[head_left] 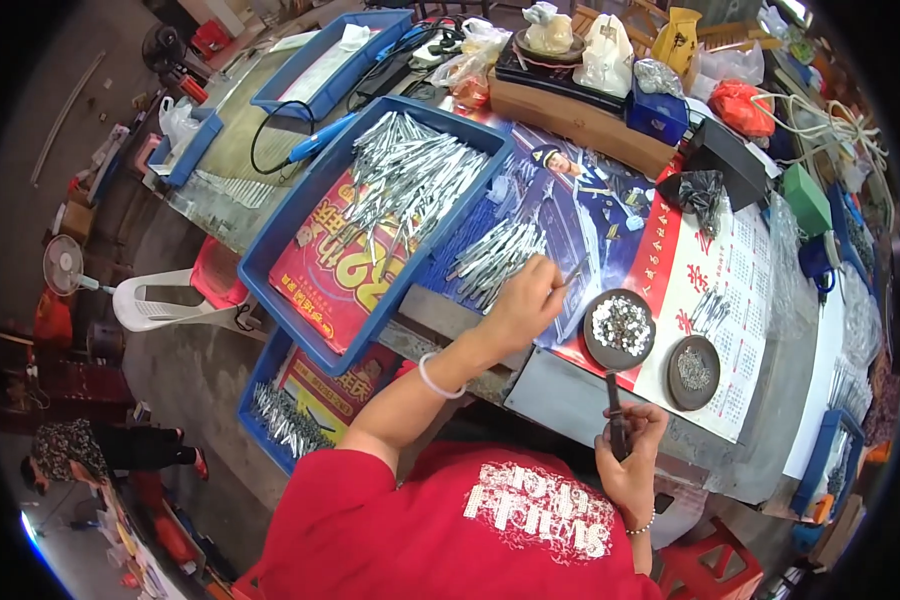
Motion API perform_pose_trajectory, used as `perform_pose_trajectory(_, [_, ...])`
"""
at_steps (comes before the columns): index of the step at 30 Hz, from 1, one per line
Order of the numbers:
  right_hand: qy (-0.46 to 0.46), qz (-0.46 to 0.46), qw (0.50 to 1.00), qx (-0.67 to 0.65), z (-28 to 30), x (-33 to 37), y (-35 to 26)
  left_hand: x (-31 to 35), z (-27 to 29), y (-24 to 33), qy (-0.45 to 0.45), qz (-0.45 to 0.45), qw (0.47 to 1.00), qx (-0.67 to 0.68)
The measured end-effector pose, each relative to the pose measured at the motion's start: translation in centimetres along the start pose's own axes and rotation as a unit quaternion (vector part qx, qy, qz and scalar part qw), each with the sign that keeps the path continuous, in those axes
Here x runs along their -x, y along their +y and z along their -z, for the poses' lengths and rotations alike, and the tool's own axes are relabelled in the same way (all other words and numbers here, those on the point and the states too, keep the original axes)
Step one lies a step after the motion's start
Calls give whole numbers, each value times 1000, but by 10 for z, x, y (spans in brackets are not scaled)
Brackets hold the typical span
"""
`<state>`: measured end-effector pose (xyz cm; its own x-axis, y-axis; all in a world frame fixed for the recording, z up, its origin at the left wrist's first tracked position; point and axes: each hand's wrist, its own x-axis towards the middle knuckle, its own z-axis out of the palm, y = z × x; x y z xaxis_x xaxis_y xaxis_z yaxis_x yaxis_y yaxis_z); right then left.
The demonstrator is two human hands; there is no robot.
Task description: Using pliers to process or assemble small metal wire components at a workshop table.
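My left hand (523, 308), with a pale bangle at its wrist, is closed in a pinch beside a pile of slim silver metal pieces (498, 258). A thin dark sliver shows by its fingertips, too small to name. Lower right, my right hand (632, 455) grips a slim tool with a dark handle (618, 432), its narrow metal end pointing up toward a round dish (646, 345) of small shiny discs. A second dark dish (684, 393) of tiny metal parts stands right of it. Beyond my left arm, a blue tray (305, 338) carries a large heap of silver pieces.
A printed poster sheet (635, 262) covers the worktable. A wooden box (570, 112) with bags stands at the back. Left are a white-and-red chair (175, 300) and a lower blue tray (260, 440). Another person (80, 450) is at far left. A red stool (710, 565) stands lower right.
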<state>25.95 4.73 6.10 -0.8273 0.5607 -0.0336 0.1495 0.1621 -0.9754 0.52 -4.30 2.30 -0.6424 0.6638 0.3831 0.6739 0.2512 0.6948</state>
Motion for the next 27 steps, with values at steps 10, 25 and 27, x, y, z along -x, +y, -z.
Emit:
perform_pose_trajectory(10, [-97, -13, 989, 110, -19, -31, -24, 63, 47, 6, -6, 114, 897, 427])
perform_pose_trajectory(25, [-133, 32, 979, 148, -55, -54, -45, 73, 31, -10, -51, 101, 887, 448])
perform_pose_trajectory(27, [-122, 44, 977, 167, -61, -57, -46, 74, 28, -17, -57, 96, 886, 450])
